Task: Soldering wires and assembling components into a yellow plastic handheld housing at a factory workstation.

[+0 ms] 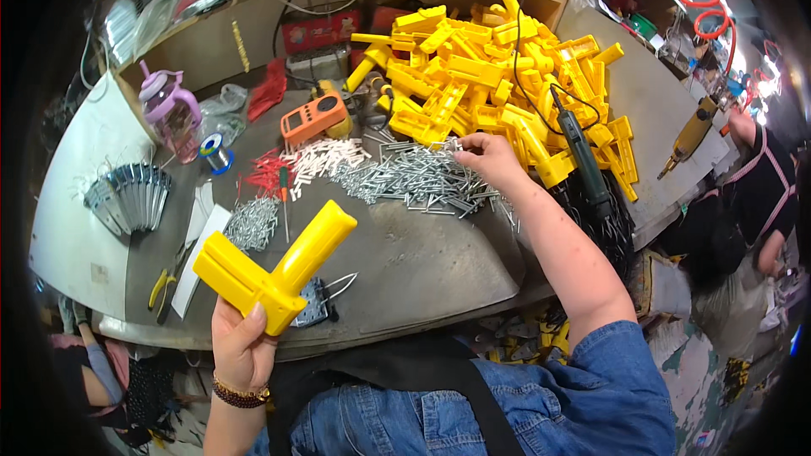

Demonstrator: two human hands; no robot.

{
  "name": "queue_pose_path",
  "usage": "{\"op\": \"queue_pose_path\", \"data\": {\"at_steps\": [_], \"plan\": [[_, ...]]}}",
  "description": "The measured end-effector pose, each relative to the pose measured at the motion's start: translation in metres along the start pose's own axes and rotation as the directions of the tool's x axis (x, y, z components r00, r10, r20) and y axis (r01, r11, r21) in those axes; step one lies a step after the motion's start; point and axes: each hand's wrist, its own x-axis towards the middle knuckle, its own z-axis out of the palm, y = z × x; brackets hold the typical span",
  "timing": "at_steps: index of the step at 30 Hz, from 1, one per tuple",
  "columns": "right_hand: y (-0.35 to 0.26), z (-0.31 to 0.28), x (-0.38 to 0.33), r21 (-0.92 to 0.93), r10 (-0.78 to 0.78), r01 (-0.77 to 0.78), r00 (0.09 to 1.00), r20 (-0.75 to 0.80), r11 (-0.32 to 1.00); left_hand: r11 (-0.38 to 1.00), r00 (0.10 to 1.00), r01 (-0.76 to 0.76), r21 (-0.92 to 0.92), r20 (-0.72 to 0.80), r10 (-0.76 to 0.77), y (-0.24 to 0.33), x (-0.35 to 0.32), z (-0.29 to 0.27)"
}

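Yellow casing (277, 285) sits clasped in my left hand (242, 342), best kept steady. Farther off, my right hand (493, 159) is narrowed at the silver fasteners (410, 177); whether holding one, I cannot tell; a light pinch should suit.

Workshop – bench (405, 257) w/ heaped yellow plastic pcs (469, 72), metal pins (414, 176), wire spool (217, 154) (plus corded hand tool (581, 156)).

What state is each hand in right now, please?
Left hand: holding a yellow plastic part.
Right hand: at the metal screws; whether it grips any cannot be told.
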Motion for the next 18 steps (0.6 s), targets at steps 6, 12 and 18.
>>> {"op": "queue_pose_path", "data": {"at_steps": [6, 12, 18], "plan": [[-0.082, 0.036, -0.045, 0.535, 0.062, -0.097, 0.995, 0.083, 0.839, 0.979, 0.987, 0.159, -0.131, 0.040, -0.155, 0.002, 0.007, -0.011], [-0.167, 0.105, -0.108, 0.820, -0.156, -0.100, 0.962, 0.225, 0.564, 0.990, 0.980, 0.126, -0.059, 0.162, -0.115, -0.005, 0.029, 0.001], [-0.172, 0.115, -0.107, 0.840, -0.158, -0.104, 0.963, 0.219, 0.533, 1.000, 0.991, 0.026, 0.011, 0.129, -0.027, -0.019, 0.033, -0.006]]}}
